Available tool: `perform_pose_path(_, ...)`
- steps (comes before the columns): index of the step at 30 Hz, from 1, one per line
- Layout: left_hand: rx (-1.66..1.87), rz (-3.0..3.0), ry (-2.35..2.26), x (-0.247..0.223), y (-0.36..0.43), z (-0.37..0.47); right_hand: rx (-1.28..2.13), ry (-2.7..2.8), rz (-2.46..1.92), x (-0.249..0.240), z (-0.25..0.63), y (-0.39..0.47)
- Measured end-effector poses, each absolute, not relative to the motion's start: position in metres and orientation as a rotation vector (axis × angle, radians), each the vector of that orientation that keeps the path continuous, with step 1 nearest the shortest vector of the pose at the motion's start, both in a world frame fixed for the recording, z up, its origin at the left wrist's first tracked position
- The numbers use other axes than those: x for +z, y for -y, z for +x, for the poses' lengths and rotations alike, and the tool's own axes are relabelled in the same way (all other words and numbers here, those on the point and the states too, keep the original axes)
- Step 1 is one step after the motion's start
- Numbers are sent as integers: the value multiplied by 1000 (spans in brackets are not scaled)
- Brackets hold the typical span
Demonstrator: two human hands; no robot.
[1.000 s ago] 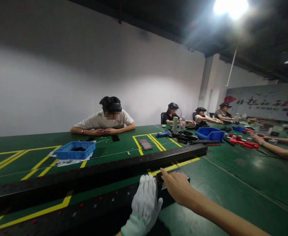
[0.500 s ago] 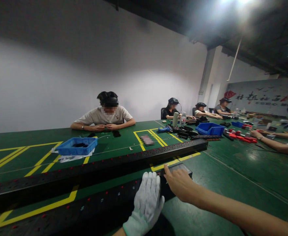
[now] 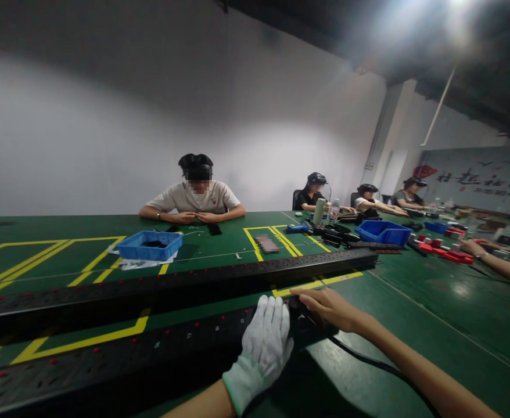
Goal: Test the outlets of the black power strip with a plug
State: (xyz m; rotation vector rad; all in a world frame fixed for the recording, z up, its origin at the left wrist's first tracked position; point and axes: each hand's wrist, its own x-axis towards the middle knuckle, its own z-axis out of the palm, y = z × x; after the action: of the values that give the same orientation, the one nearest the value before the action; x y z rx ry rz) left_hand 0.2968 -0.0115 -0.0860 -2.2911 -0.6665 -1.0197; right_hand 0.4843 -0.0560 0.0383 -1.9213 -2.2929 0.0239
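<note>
A long black power strip (image 3: pixel 150 348), dotted with red parts and small white numbers, lies across the near part of the table. My left hand (image 3: pixel 266 334), in a white glove with a green cuff, rests flat near its right end, fingers stretched forward. My bare right hand (image 3: pixel 327 307) curls over that end, just right of the glove. Its fingertips and whatever dark thing is under them are largely hidden. From beneath this hand a black cable (image 3: pixel 368 359) runs off toward the bottom right.
Parallel behind lies a second long black power strip (image 3: pixel 220 284). Beyond it are a light-blue bin (image 3: pixel 149 253) with dark parts, a blurred-out flat object (image 3: pixel 267 244) and a deeper blue bin (image 3: pixel 383 233). Yellow tape marks the green table (image 3: pixel 446 325). Co-workers sit around it.
My right hand has gone from pointing onto a dark box with a screen to curling over the strip's end. The black cable now shows. My view has shifted slightly; the glove stays put.
</note>
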Motion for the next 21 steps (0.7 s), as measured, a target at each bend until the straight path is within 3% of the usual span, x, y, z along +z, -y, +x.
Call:
perform_pose_path(5, -924, -2272, 646, -72, 12, 289, -150, 2395, -1378, 20, 512, 51)
perform_pose_path(10, -958, -2300, 718, -72, 15, 276, -70, 2614, -1052, 7, 517, 57)
perform_pose_path(16, -924, -2333, 713, -76, 14, 274, -229, 2045, -1107, -45, 492, 56)
perform_pose_path(21, -896, -2356, 715, -73, 15, 276, -301, 2031, -1039, -57, 486, 58)
